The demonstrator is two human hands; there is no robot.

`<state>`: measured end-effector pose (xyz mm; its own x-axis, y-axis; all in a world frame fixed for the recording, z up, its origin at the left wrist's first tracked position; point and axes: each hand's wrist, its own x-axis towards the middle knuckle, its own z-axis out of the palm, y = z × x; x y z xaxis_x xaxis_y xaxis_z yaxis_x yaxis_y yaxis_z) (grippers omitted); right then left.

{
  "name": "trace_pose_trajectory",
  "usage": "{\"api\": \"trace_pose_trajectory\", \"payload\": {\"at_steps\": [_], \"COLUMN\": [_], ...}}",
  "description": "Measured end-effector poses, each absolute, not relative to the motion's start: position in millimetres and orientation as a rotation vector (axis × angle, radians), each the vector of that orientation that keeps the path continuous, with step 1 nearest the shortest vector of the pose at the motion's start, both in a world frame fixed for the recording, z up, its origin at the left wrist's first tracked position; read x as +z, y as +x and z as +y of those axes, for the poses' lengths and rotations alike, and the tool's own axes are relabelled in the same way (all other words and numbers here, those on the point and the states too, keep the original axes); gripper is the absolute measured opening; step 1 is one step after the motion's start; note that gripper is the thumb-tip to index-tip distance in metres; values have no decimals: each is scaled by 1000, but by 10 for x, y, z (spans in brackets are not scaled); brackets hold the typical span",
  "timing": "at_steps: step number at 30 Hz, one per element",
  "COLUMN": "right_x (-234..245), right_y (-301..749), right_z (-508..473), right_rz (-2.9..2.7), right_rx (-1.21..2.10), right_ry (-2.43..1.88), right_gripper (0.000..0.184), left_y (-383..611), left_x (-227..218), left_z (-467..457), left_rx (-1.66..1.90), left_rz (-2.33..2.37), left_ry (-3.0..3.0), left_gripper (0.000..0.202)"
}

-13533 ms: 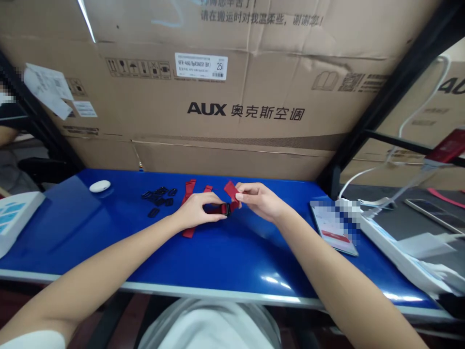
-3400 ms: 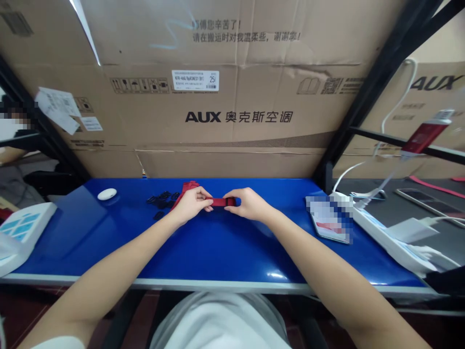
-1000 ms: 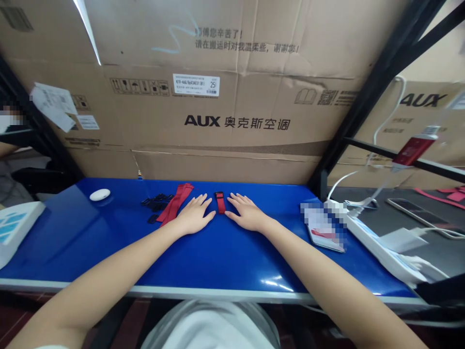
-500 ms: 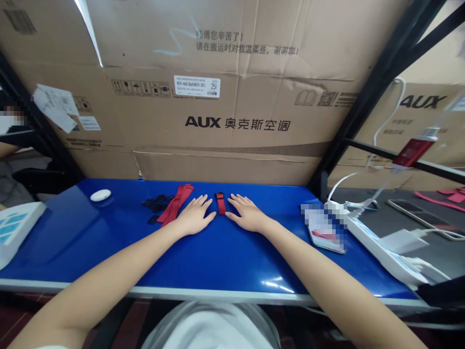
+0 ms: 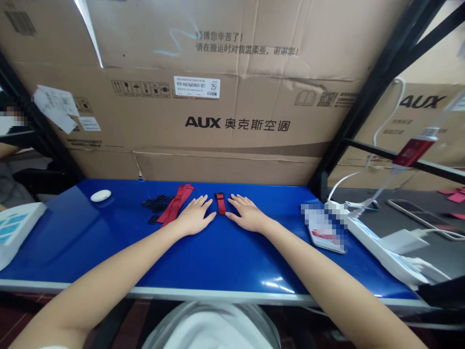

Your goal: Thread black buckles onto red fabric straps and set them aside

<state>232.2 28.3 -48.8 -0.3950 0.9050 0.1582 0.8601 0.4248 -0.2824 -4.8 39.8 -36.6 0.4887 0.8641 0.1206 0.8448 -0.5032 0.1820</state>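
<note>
My left hand (image 5: 195, 216) lies flat on the blue table (image 5: 203, 261), fingers spread, holding nothing. Flat on the same surface, my right hand (image 5: 247, 213) is also open and without anything in it. Between the two hands lies a short folded red strap (image 5: 221, 205) with a black buckle (image 5: 219, 195) at its far end. Just left of my left hand rest several long red webbing straps (image 5: 178, 203), partly hidden by that hand. Beyond them is a small heap of black plastic buckles (image 5: 157, 202).
A cardboard wall (image 5: 232, 165) closes off the back. A phone (image 5: 325, 230) and a white power strip (image 5: 385, 252) with cables lie at the right. On the left are a round white object (image 5: 100, 196) and a white device (image 5: 22, 228). Black frame posts (image 5: 363, 102) stand at both sides.
Both of my hands and the things on the blue table stay where they were. At the far right edge, the red straps on the neighbouring table have shifted.
</note>
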Motion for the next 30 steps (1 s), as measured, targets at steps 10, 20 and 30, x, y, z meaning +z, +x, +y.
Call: {"api": "trace_pose_trajectory", "payload": {"at_steps": [10, 20, 30], "right_x": [-491, -493, -499], "right_y": [2322, 2322, 2324], "right_z": [284, 283, 287], "right_rz": [-2394, -2391, -2389], "right_rx": [212, 214, 222], "right_ry": [-1537, -1536, -1528], "right_gripper": [78, 78, 79], "left_y": [-54, -59, -51], "left_x": [-370, -378, -358], "left_z": [406, 411, 399], "left_rx": [276, 292, 270], "left_rz": [1506, 1503, 1515], "left_ry": [2659, 2652, 2643], "left_gripper": [68, 68, 68]}}
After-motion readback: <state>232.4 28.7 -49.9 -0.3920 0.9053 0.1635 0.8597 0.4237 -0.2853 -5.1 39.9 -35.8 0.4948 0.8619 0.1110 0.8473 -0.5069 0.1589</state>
